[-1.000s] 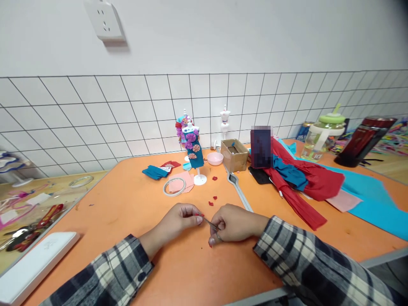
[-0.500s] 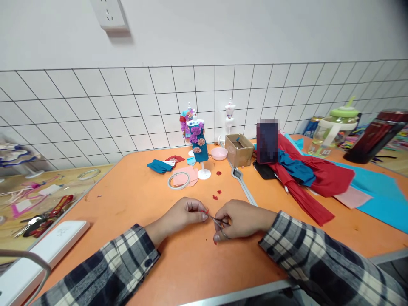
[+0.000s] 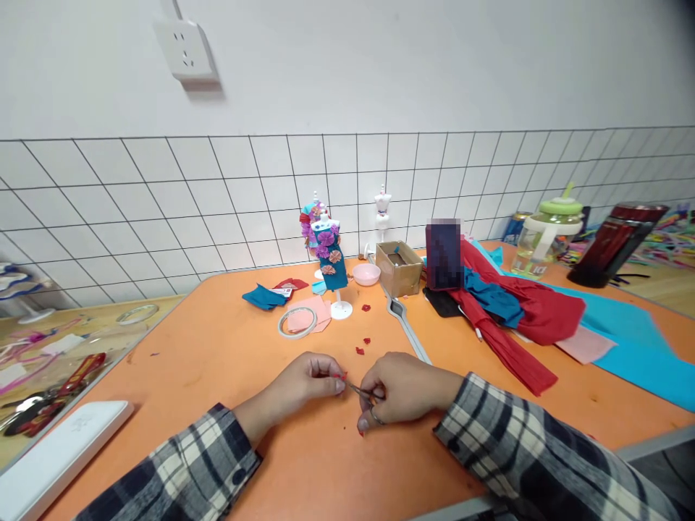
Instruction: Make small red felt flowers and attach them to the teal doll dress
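Note:
Between the thumb and fingers of my left hand (image 3: pixel 312 378) is a small red piece (image 3: pixel 341 375), mostly covered by the fingertips. My right hand (image 3: pixel 392 391) is closed on small metal scissors (image 3: pixel 365 393), whose tips point left at the red piece. A bit of red shows under my right thumb. Small red scraps (image 3: pixel 360 350) lie on the orange table (image 3: pixel 206 362) beyond my hands. Farther back stands a mini dress form (image 3: pixel 331 264) in a blue dress with purple and pink flowers.
Behind are a tape roll (image 3: pixel 297 323), a pink bowl (image 3: pixel 366 274), a cardboard box (image 3: pixel 399 269) and a dark phone-like screen (image 3: pixel 444 255). Red cloth (image 3: pixel 548 307), a green-lidded bottle (image 3: pixel 546 235) and a dark red flask (image 3: pixel 616 246) lie right. A white power bank (image 3: pixel 65 452) is at left.
The view has tilted up a little, so everything sits lower and slightly left. My left fingers and the scissor tips are slightly farther apart; both hands keep their hold.

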Tool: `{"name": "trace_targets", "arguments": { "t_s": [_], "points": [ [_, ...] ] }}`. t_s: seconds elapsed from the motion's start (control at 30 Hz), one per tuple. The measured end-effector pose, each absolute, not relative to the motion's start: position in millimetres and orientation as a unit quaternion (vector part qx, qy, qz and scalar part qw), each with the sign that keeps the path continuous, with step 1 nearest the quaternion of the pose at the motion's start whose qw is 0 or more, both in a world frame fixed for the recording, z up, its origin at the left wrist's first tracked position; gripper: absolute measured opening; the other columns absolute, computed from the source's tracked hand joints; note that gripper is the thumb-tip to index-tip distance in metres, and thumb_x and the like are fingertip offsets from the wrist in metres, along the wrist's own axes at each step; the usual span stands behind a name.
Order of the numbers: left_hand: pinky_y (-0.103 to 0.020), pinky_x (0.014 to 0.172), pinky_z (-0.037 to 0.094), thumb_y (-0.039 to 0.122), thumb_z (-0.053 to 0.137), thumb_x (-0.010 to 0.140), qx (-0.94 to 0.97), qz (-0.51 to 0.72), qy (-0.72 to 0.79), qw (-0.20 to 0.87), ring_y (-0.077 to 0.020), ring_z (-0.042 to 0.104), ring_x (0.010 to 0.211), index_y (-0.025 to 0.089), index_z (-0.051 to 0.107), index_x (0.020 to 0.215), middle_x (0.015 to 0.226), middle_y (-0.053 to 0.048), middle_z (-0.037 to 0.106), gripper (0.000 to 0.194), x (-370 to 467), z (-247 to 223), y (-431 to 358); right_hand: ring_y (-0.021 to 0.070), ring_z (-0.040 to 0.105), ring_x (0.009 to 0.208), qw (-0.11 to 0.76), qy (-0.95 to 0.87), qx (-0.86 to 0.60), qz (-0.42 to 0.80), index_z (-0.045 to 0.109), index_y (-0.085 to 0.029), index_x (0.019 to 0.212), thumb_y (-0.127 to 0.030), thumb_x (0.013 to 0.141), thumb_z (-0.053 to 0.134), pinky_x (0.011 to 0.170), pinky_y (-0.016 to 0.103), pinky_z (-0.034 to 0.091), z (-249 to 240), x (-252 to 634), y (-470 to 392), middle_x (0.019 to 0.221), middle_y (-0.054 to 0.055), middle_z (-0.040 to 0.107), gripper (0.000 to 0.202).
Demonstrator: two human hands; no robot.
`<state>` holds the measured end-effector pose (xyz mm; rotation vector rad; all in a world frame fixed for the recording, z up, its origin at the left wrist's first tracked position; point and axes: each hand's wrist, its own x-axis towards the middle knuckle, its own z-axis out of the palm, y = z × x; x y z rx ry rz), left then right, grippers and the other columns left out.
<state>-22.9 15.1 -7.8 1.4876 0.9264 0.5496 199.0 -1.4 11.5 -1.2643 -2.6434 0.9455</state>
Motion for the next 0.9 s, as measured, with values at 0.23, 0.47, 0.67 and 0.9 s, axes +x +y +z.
{"name": "trace_targets", "arguments": {
  "t_s": [0.23,0.47,0.67,0.9],
  "points": [
    [-0.025,0.065,0.04,0.033,0.076,0.066,0.646,0.235,0.398,0.608,-0.0125,0.053,0.064,0.015,0.064,0.065,0.065,0.001,0.064,0.021,-22.4,-4.0,14.9,0.0085,0.046,0.055,0.027,-0.857,-0.405,0.317,0.075,-0.025,0.085,-0.058,0.071,0.071,0.05,0.022,0.025,13.7,199.4,-1.2,0.06,-0.006,0.055,0.037],
    [-0.025,0.065,0.04,0.033,0.076,0.065,0.645,0.236,0.404,0.604,-0.013,0.053,0.064,0.016,0.064,0.065,0.065,0.002,0.063,0.021,-23.1,-3.0,14.7,0.0077,0.042,0.053,0.036,-0.854,-0.406,0.324,0.076,-0.022,0.083,-0.054,0.071,0.073,0.05,0.022,0.024,8.9,198.0,-0.4,0.057,-0.006,0.053,0.034],
    [-0.026,0.066,0.04,0.032,0.075,0.065,0.639,0.244,0.398,0.612,-0.0137,0.053,0.065,0.016,0.064,0.065,0.065,0.001,0.063,0.02,-22.3,-4.3,14.0,0.0084,0.044,0.055,0.045,-0.853,-0.391,0.343,0.077,-0.023,0.086,-0.057,0.071,0.071,0.05,0.023,0.025,8.5,199.3,-0.3,0.059,-0.005,0.053,0.038],
    [-0.025,0.064,0.039,0.031,0.075,0.065,0.632,0.251,0.403,0.613,-0.0124,0.051,0.062,0.015,0.063,0.063,0.063,0.001,0.062,0.02,-20.7,-4.0,11.9,0.0077,0.041,0.052,0.038,-0.838,-0.411,0.356,0.078,-0.022,0.085,-0.053,0.07,0.073,0.049,0.022,0.025,7.6,199.7,0.8,0.056,-0.006,0.052,0.035]
  ]
}}
